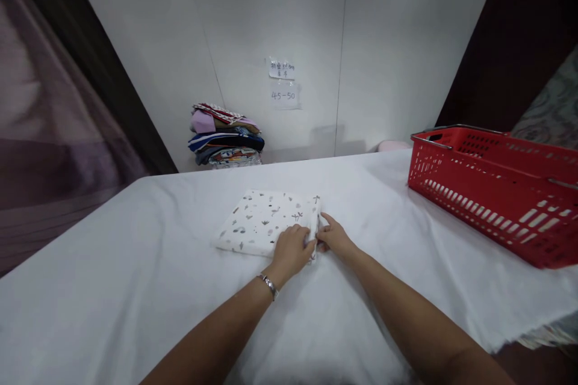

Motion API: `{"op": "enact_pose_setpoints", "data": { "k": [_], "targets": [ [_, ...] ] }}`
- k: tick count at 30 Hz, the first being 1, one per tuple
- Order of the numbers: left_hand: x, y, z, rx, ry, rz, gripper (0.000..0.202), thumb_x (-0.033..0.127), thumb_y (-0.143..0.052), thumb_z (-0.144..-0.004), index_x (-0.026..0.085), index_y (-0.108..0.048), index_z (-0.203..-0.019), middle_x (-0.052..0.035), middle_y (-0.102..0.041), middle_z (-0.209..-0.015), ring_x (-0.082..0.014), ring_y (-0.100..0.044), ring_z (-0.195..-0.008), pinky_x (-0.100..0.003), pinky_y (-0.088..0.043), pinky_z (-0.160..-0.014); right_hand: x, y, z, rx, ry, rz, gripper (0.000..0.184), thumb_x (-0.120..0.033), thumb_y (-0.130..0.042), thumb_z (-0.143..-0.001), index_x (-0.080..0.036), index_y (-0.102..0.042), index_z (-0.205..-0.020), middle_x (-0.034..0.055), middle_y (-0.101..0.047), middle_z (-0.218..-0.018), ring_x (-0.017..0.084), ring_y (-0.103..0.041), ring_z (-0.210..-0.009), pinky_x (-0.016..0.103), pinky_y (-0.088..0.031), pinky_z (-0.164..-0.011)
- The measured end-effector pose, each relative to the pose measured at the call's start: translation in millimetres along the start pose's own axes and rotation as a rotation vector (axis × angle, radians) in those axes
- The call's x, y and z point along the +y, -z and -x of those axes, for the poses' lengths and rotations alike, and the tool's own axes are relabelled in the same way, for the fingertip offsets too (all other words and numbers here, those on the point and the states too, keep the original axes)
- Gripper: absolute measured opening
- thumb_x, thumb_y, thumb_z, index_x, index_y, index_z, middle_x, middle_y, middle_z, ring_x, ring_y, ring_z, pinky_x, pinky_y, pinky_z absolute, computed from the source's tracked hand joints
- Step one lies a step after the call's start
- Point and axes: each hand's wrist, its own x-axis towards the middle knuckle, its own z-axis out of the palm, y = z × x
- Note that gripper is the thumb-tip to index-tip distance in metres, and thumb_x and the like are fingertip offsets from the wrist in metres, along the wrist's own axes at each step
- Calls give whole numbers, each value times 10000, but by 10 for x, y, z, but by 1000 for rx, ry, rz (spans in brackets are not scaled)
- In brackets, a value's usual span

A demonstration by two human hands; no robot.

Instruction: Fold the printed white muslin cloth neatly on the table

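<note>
A white cloth printed with small grey, brown and greenish motifs lies folded into a flat rectangle on the white-covered table. Along its right side runs a narrow folded strip. My left hand, with a silver bracelet at the wrist, rests over the right part of the cloth, its fingers bent and closed at the strip. From the other side, my right hand pinches the right edge of the same strip between thumb and fingers. Its fingertips are partly hidden behind the edge.
A red plastic basket with metal handles stands at the right of the table. Beyond the far edge is a stack of folded fabrics against the wall. Paper signs hang there. A curtain is at the left.
</note>
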Motion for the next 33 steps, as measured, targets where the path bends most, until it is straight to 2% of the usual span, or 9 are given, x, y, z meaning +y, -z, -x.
{"op": "enact_pose_setpoints", "data": {
  "k": [4,7,9,12,15,19,22,29,33],
  "targets": [
    [8,-3,85,9,-62,-29,211,364,-457,-846,209,-560,-945,-36,-550,-880,-194,-498,-843,-329,-381,-747,5,60,21,-33,-19,-70,838,-129,-581,-674,-139,-173,-1406,-50,-573,-610,139,-592,-539,261,-520,-480],
    [1,0,194,30,-131,-24,303,420,-471,-837,209,-522,-1049,-53,-552,-981,-214,-490,-911,-359,-385,-793,14,97,34,1,-1,28,768,-194,-563,-715,-136,-213,-1395,30,-635,-770,176,-627,-656,320,-543,-549],
    [-13,-15,269,38,-172,-7,384,441,-502,-815,212,-480,-1122,-65,-542,-1058,-230,-479,-974,-385,-382,-838,16,106,43,83,120,191,665,-229,-539,-742,-165,-305,-1361,94,-638,-981,210,-633,-811,358,-545,-631],
    [-27,-53,353,54,-207,5,476,403,-560,-775,212,-427,-1189,-85,-517,-1143,-254,-453,-1065,-426,-355,-912,1,68,88,185,485,486,488,-277,-496,-796,-202,-447,-1276,105,-528,-1253,233,-509,-1121,412,-459,-889],
    [-31,-62,399,55,-210,10,469,321,-588,-742,192,-443,-1169,-94,-526,-1130,-254,-457,-1074,-430,-344,-945,-18,-22,174,67,750,722,429,-339,-451,-848,-209,-488,-1255,84,-470,-1328,220,-365,-1264,420,-297,-1045],
    [-123,35,445,5,-243,24,424,266,-586,-735,204,-474,-1139,-75,-542,-1148,-228,-461,-1100,-411,-320,-990,-13,-89,259,-174,698,963,363,-388,-374,-895,-245,-577,-1160,55,-536,-1269,229,-354,-1273,453,-256,-1047],
    [-370,160,497,-7,-233,-10,459,307,-561,-778,229,-441,-1215,-61,-509,-1251,-214,-412,-1189,-426,-226,-1061,-13,-74,272,-227,611,1065,394,-410,-347,-900,-257,-550,-1202,54,-498,-1313,243,-324,-1291,487,-223,-1044],
    [-1340,494,655,7,-44,-164,531,496,-459,-836,214,-419,-1284,-73,-449,-1348,-212,-340,-1274,-430,-160,-1088,-50,-82,297,-246,540,1131,409,-416,-318,-905,-266,-523,-1226,48,-470,-1340,231,-285,-1314,496,-177,-1054],
    [-1579,602,722,8,49,-198,559,527,-446,-829,233,-396,-1302,-65,-389,-1395,-215,-280,-1313,-468,-103,-1088,-48,-99,298,-238,570,1145,374,-389,-323,-910,-278,-538,-1195,34,-493,-1318,232,-303,-1305,518,-185,-1044]
  ]
}}
